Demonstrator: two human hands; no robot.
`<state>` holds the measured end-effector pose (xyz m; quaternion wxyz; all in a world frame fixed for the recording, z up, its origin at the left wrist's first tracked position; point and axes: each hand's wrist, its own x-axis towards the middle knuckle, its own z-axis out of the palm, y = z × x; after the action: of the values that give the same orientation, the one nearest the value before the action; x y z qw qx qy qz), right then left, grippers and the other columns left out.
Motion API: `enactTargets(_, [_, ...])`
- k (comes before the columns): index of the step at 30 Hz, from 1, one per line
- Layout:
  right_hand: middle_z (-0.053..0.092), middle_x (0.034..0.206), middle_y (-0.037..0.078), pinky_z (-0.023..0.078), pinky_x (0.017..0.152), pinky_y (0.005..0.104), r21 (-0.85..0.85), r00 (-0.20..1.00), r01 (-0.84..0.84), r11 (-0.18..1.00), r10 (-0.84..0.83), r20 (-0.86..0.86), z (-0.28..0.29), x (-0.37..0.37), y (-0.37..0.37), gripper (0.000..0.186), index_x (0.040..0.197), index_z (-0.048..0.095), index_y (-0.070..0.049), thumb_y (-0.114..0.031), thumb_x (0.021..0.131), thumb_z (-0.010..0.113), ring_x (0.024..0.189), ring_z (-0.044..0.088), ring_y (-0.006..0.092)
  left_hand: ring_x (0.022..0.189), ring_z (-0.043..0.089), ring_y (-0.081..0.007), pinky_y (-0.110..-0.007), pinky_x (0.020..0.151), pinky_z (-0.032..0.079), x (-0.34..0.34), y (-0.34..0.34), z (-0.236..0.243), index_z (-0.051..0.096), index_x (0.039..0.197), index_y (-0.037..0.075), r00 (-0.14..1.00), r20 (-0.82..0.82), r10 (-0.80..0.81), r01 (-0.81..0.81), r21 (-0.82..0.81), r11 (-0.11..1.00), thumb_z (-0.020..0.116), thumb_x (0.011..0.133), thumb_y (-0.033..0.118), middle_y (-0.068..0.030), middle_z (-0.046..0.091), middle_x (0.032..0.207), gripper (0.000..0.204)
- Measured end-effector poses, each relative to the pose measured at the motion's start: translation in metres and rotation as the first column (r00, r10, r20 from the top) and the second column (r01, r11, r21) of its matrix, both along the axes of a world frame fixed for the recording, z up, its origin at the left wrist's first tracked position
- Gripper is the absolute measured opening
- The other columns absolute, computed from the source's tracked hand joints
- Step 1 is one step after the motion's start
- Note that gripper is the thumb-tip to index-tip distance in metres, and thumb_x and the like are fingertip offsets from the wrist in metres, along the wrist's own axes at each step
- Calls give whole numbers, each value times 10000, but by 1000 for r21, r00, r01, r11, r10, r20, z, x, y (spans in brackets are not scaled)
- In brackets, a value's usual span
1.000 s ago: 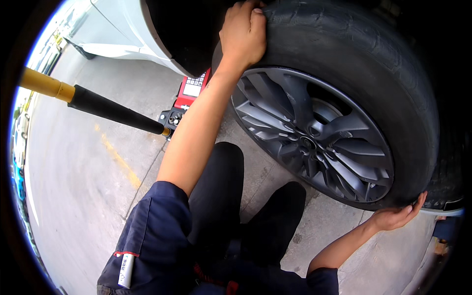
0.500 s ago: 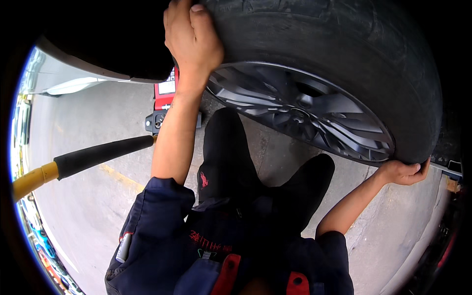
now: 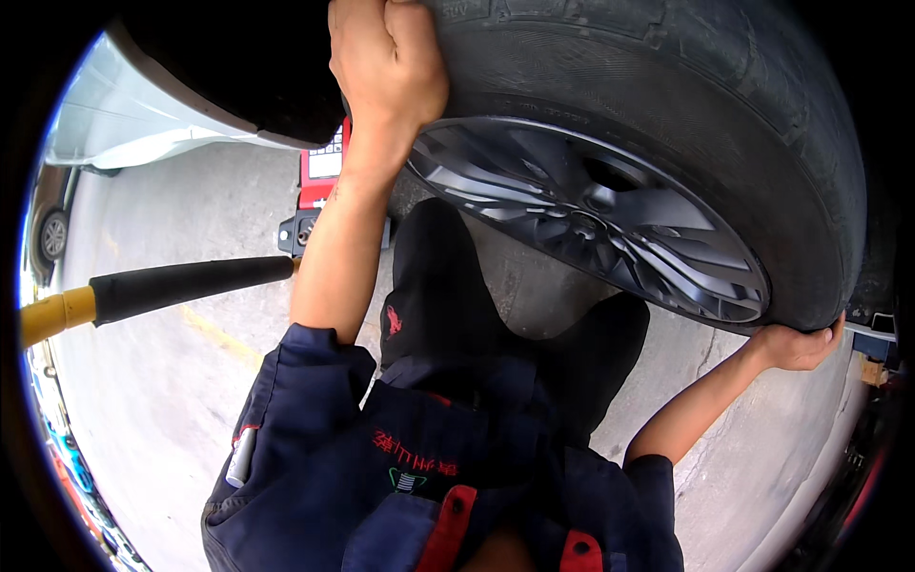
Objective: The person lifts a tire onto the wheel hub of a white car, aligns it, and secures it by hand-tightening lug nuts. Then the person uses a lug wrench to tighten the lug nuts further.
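Note:
A large car wheel fills the upper right, its black tyre (image 3: 658, 95) around a dark grey multi-spoke alloy rim (image 3: 610, 234). The wheel stands close in front of my knees and leans at an angle. High on the tyre's left side, my left hand (image 3: 393, 71) has its fingers curled and presses against the rubber; the fingertips are partly cut off at the top. Down at the tyre's lower right edge, my right hand (image 3: 799, 347) grips from below, with some fingers out of sight behind the tread. Both hands are on the same wheel.
A yellow bar with a black sleeve (image 3: 195, 288) reaches in from the left. Behind my left forearm sit a red case (image 3: 315, 176) and a black metal piece (image 3: 297, 234). Pale car bodywork (image 3: 143, 124) hangs at upper left. Another car's wheel (image 3: 53, 234) shows at far left.
The view has shifted slightly, and the parked car at far left shows more. Wheel and both hands appear a little further right. Both hands keep their hold.

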<state>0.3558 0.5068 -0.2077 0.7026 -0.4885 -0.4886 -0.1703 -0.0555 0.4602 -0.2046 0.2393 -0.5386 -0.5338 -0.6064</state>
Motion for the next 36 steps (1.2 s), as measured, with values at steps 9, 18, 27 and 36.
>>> enactTargets(9, [588,1076,238,518,824,400,-24,996,-43,999,41,-83,-4,10,3,510,1081,569,112,-288,848,356,949,604,318,763,531,-309,-343,722,426,7,2,13,547,923,-65,998,-26,-56,58,88,994,405,807,133,-194,534,838,270])
enactTargets(18, [604,1025,226,532,761,389,12,982,-82,997,83,-168,-5,11,6,472,1067,580,99,-261,843,373,888,616,314,839,532,-223,-316,782,417,7,8,5,544,973,-74,990,109,-87,81,59,995,381,848,253,-152,556,897,386])
enactTargets(27, [607,999,218,527,733,378,41,992,-91,995,94,-79,-9,11,6,464,1028,578,110,-289,872,398,855,614,306,849,541,-229,-316,786,419,7,8,4,546,975,-87,992,82,-95,90,65,994,402,879,281,-165,568,906,407])
enactTargets(36, [611,1093,238,475,880,394,25,997,47,999,-48,60,-14,9,2,550,1078,592,112,-346,903,344,987,599,317,834,565,-328,-358,769,442,0,-2,10,566,964,-62,1000,-4,9,-9,72,997,428,867,202,-202,573,906,314])
